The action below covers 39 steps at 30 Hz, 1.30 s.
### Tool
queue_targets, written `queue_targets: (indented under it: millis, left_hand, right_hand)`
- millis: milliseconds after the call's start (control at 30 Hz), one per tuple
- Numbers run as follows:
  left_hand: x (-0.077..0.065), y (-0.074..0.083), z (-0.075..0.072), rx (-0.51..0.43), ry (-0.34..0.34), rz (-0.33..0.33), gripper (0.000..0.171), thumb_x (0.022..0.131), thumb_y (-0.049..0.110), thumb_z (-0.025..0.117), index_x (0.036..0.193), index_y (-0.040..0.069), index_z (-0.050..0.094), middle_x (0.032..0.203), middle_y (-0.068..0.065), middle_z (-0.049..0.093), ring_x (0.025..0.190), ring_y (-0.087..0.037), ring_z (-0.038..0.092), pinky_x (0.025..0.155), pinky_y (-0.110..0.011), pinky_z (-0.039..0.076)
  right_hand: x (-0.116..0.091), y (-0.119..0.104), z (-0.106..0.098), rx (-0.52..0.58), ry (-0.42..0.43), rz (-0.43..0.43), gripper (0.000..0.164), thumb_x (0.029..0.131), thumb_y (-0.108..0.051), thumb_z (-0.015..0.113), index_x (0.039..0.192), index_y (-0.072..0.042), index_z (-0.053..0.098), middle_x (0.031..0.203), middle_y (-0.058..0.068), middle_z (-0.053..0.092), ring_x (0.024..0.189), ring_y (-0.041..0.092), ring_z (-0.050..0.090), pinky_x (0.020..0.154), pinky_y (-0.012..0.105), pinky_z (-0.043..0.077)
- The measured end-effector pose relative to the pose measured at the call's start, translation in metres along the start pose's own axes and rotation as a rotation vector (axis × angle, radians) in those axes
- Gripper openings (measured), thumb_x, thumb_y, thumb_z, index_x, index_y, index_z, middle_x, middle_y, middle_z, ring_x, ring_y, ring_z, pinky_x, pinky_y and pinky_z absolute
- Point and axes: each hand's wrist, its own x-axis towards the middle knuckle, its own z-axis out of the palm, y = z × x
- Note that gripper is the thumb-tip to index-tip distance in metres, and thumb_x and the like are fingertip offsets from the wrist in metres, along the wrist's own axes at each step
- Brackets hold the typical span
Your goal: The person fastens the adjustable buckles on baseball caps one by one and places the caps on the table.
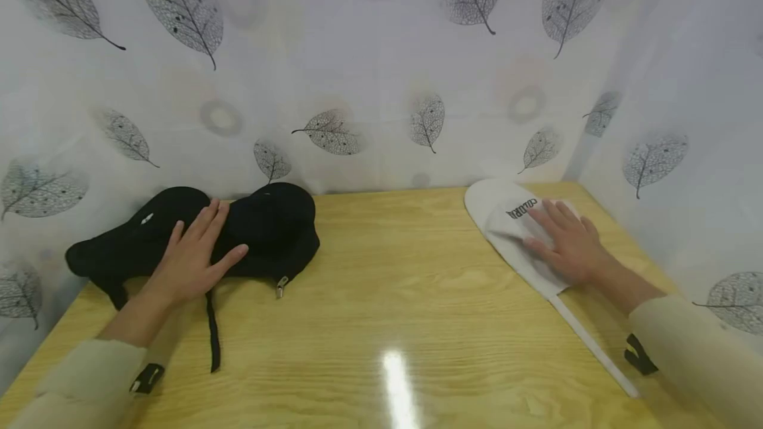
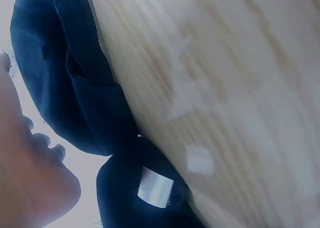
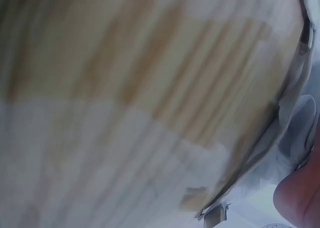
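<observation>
Black cap (image 1: 137, 234), with a small pale logo, lay beside a second black cap (image 1: 280, 220) at the left of the surface (image 1: 387, 270), a black strap (image 1: 212, 336) trailing between them toward the near edge. Well apart, at the right, lay a white cap (image 1: 507, 220), lettered on its crown, its pale strap (image 1: 593, 346) also pointing nearward. The left grip (image 1: 193, 260) was spread over where the dark caps met, fingers extended, clasping neither; whether it pressed on them I could not tell. The right grip (image 1: 566, 243) lay over the white crown, fingers extended, pinching nothing. I judged the step to be reaching for the caps or releasing them; one moment could not settle which. Picking up called for curling fingers around an edge; releasing, for raising both palms without snagging the straps.
</observation>
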Motion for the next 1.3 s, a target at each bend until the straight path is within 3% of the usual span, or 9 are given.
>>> queue_targets:
  millis: [400,567,867,1100,1300]
  left_hand:
    - [-0.005,-0.01,0.001,-0.104,-0.008,-0.091,0.085,0.102,0.05,0.046,0.16,0.008,-0.001,0.167,-0.016,-0.003,0.153,-0.043,0.002,0.115,-0.068,-0.009]
    - [-0.001,-0.003,0.002,-0.075,0.029,-0.045,0.085,0.101,0.05,0.047,0.16,0.007,0.004,0.167,-0.018,0.002,0.153,-0.042,0.005,0.117,-0.067,-0.008]
    - [0.014,0.035,0.008,0.008,0.026,0.066,0.085,0.098,0.055,0.051,0.161,0.013,0.011,0.168,-0.013,0.01,0.155,-0.034,0.009,0.119,-0.064,-0.002]
    - [0.018,0.039,0.011,0.022,0.001,0.063,0.086,0.099,0.057,0.048,0.161,0.013,0.01,0.168,-0.012,0.011,0.154,-0.036,0.01,0.12,-0.062,-0.004]
    - [0.017,0.048,0.014,0.043,-0.032,0.098,0.085,0.098,0.058,0.049,0.161,0.014,0.013,0.168,-0.012,0.012,0.154,-0.035,0.011,0.12,-0.062,-0.001]
  right_hand:
    - [0.003,-0.017,0.005,0.056,-0.004,0.014,0.07,0.101,-0.049,0.049,0.156,-0.01,0.03,0.162,0.028,0.015,0.148,0.053,0.01,0.107,0.079,0.01]
    - [0.007,-0.029,0.006,0.074,-0.011,0.021,0.07,0.1,-0.049,0.05,0.155,-0.011,0.031,0.163,0.027,0.015,0.148,0.054,0.009,0.107,0.079,0.009]
    - [0.007,-0.029,0.007,0.03,-0.03,0.054,0.07,0.099,-0.051,0.05,0.155,-0.013,0.031,0.163,0.026,0.014,0.148,0.054,0.008,0.107,0.079,0.007]
    - [0.008,-0.033,0.006,0.029,-0.029,0.031,0.065,0.1,-0.047,0.052,0.153,-0.015,0.035,0.162,0.028,0.016,0.147,0.055,0.008,0.108,0.079,0.005]
    - [0.007,-0.041,0.009,0.032,-0.025,-0.005,0.057,0.101,-0.042,0.052,0.15,-0.015,0.042,0.161,0.028,0.02,0.147,0.055,0.01,0.108,0.078,0.004]
